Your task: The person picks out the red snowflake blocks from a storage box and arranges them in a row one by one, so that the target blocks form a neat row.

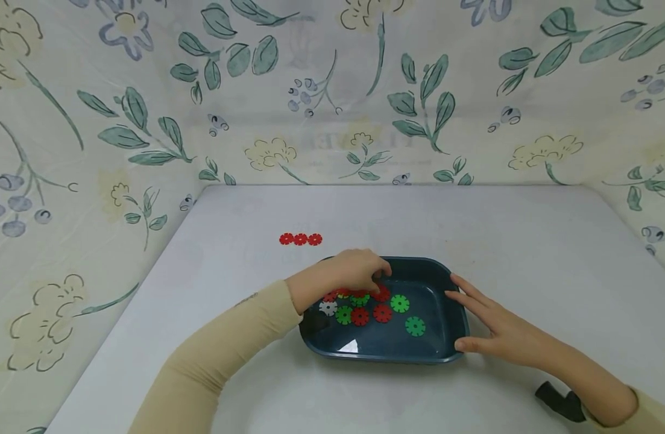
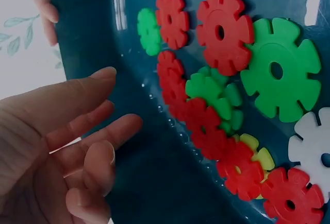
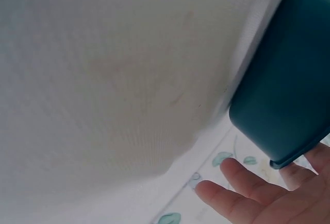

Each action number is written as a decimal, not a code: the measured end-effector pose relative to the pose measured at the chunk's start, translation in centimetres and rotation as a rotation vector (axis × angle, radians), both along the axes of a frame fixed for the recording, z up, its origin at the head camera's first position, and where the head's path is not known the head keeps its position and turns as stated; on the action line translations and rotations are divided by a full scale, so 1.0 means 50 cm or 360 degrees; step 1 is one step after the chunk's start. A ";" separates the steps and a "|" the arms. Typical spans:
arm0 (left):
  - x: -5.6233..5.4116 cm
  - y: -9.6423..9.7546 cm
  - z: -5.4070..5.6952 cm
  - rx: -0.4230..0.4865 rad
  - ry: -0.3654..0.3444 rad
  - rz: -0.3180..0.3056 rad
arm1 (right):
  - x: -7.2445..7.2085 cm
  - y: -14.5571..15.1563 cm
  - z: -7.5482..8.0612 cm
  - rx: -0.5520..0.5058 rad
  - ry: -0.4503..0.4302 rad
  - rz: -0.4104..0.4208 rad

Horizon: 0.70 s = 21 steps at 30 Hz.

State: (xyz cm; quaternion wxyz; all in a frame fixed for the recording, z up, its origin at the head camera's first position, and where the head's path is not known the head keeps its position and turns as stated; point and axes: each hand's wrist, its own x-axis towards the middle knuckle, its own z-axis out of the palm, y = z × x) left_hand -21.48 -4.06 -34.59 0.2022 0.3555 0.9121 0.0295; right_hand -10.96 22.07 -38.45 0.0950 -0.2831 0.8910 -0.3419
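Observation:
A dark teal tray (image 1: 438, 313) holds several notched flower-shaped plastic discs in red, green, white and yellow. My left hand (image 1: 359, 269) reaches over its far side, near a red disc (image 1: 382, 293). In the left wrist view its fingers (image 2: 121, 131) are loosely bent with nothing between them, apart from the green disc (image 2: 281, 69) and the other discs. At the tray's right end, my right hand (image 1: 503, 334) touches the rim with spread fingers. The right wrist view shows those fingers beside the tray's outer wall (image 3: 289, 74).
Beyond the tray, to the left, three red discs (image 1: 301, 239) lie in a row on the white table (image 1: 240, 223). Floral-patterned cloth (image 1: 321, 138) rises behind and beside the table. A black object (image 1: 560, 402) shows at the right wrist.

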 end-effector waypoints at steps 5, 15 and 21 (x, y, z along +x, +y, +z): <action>-0.003 0.005 -0.017 -0.0044 -0.0005 -0.0039 | 0.001 -0.001 0.002 0.0003 -0.0005 -0.0008; -0.004 0.012 -0.041 -0.0036 -0.0044 -0.0052 | 0.001 0.000 -0.001 0.0008 -0.0023 -0.0017; -0.005 0.015 -0.051 -0.0006 -0.0094 -0.0051 | 0.000 0.000 -0.002 0.0008 -0.0023 -0.0019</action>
